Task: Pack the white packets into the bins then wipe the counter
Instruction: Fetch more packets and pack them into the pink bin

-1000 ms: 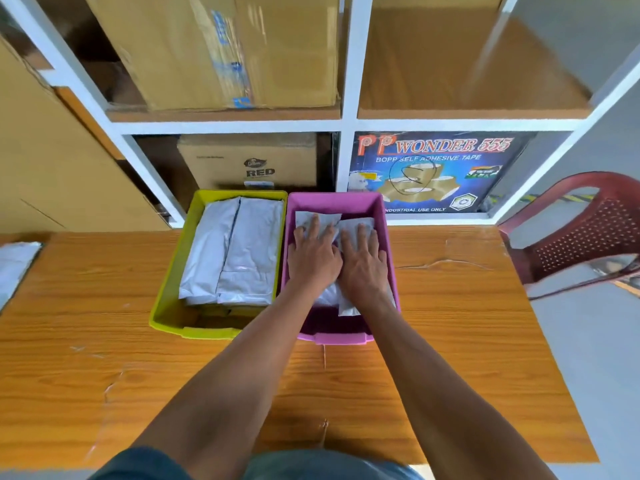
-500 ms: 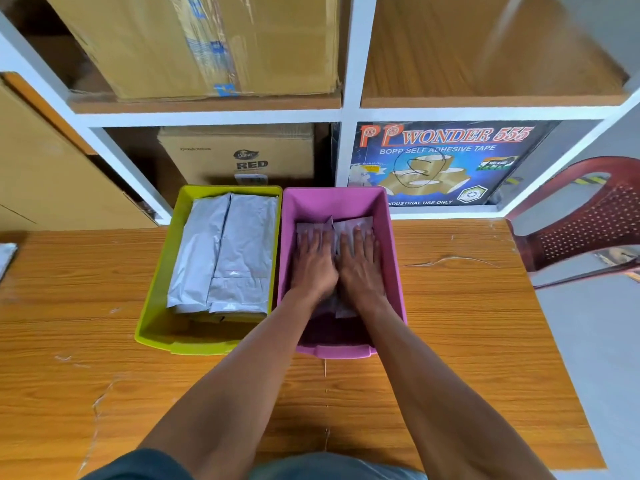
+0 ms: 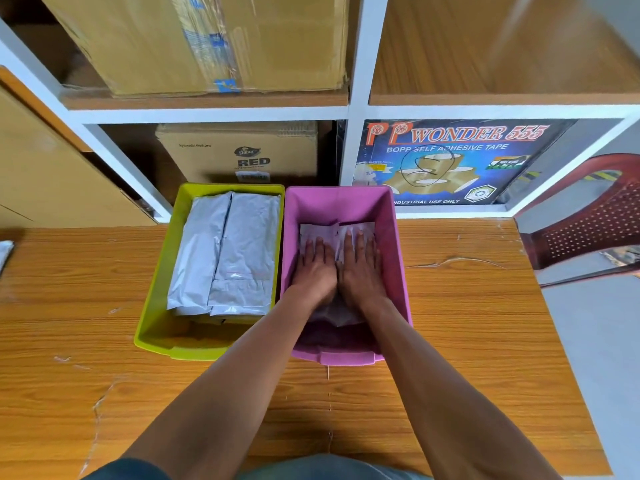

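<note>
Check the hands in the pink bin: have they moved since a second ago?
Yes. Both the left hand and right hand have sunk deeper into the pink bin, pressing the white packets further below its rim.

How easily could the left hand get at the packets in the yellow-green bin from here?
Probably yes. The left hand lies flat on packets in the pink bin, right beside the yellow-green bin. That bin is open-topped, its white packets lie uncovered, and only the two touching bin walls stand between.

2 bins (image 3: 346,202), 2 hands (image 3: 317,271), 3 cardboard boxes (image 3: 239,152) and 1 chair (image 3: 588,220) (packets too overlapped to count).
</note>
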`<state>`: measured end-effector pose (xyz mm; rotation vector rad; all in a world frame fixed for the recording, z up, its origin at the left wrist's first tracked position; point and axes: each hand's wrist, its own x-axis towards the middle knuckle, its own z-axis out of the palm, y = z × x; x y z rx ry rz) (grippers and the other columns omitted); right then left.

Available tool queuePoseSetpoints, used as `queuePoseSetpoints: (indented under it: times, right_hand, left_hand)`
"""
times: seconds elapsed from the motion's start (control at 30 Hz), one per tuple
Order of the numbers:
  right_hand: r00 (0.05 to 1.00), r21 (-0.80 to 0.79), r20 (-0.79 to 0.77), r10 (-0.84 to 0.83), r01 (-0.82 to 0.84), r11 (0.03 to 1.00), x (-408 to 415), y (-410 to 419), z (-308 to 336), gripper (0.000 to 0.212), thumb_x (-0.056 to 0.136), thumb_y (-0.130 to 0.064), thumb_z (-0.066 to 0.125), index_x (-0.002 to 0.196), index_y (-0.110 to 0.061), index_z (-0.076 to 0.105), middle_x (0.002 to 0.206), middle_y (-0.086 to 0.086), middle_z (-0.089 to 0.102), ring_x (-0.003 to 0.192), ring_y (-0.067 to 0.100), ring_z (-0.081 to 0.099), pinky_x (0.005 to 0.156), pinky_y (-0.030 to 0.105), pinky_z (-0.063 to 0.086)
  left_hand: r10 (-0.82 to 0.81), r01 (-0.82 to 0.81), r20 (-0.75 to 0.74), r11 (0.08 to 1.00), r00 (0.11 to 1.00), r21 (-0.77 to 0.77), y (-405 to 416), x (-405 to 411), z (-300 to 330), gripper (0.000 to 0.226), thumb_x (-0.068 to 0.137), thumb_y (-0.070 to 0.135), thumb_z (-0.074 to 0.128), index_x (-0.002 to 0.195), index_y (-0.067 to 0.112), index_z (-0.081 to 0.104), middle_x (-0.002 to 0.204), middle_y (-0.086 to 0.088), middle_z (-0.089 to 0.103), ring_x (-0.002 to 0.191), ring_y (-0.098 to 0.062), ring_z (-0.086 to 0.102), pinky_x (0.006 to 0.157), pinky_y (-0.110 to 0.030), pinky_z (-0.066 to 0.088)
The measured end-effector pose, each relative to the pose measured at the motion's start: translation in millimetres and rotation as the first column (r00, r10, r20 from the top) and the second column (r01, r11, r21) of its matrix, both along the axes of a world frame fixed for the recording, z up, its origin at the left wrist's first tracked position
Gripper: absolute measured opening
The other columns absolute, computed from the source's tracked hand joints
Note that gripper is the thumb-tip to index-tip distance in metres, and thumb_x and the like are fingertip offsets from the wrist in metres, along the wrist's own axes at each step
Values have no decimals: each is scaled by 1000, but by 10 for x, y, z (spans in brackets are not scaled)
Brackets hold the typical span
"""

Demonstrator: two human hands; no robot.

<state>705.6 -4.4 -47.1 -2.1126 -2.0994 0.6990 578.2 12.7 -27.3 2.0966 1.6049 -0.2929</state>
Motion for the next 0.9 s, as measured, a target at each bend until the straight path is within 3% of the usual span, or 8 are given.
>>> queuePoseSetpoints:
  times: [0.07,0.27,0.4,0.47,0.5,0.6,0.77,0.9]
  right_hand:
    - [999,8,24,31,-31,999,21,17,-20,64,113,-23,21,166,-7,-11,174,18,-16,160,33,-21,126,46,-20]
    - [996,-111,49,70,-64,992,85,38,-158,68,111,-18,26,166,-7,-12,171,23,-21,159,39,-21,128,50,-14]
    - [997,-31,57,43,-41,999,52,69,-139,68,102,-29,-1,166,-8,-13,173,19,-19,160,36,-18,124,44,-20]
    - [993,9,91,71,-72,997,58,79,-125,65,105,-25,4,165,-5,-12,173,20,-15,161,37,-15,124,43,-19]
    - [991,5,105,78,-79,997,76,83,-132,63,107,-22,7,165,-5,-12,173,20,-15,161,37,-15,125,44,-18]
    - [992,-32,105,74,-71,997,121,111,-237,78,91,-29,-12,165,-6,-13,172,22,-19,160,38,-18,128,47,-17]
    - [999,-37,29,25,-23,999,111,139,-354,64,113,-21,19,166,-13,-15,171,15,-26,156,25,-28,128,44,-16]
    - [1000,-7,24,13,-13,1000,93,131,-371,63,113,-18,21,165,-15,-15,171,12,-26,157,24,-26,127,40,-20]
  left_hand:
    - [-30,30,21,1000,999,2,-53,17,3,75,108,18,36,166,1,-8,174,-20,-15,161,-38,-19,131,-52,-6]
    - [19,-19,0,991,1000,-130,-98,-20,-154,84,105,34,39,167,4,-11,175,-17,-18,161,-35,-20,131,-54,-3]
    - [35,-43,104,997,994,70,-63,51,-82,80,106,28,39,168,7,-6,176,-18,-9,162,-36,-13,131,-53,-5]
    - [31,-57,163,986,986,157,-46,76,-77,76,108,25,35,169,17,-9,177,-9,-12,162,-36,-14,130,-53,-9]
    - [28,-59,177,983,984,173,-41,87,-105,75,108,25,35,169,21,-10,177,-6,-12,162,-37,-15,130,-53,-11]
    - [36,-61,144,983,989,174,-26,97,-275,72,110,27,33,170,23,-6,177,-6,-14,161,-40,-17,129,-57,-11]
    - [134,-154,146,979,980,137,-20,97,-463,68,113,35,25,166,35,-17,175,0,-22,160,-34,-24,129,-51,-15]
    - [114,-138,122,969,986,203,-45,104,-477,68,113,34,25,158,34,-27,175,0,-23,159,-29,-26,129,-49,-16]
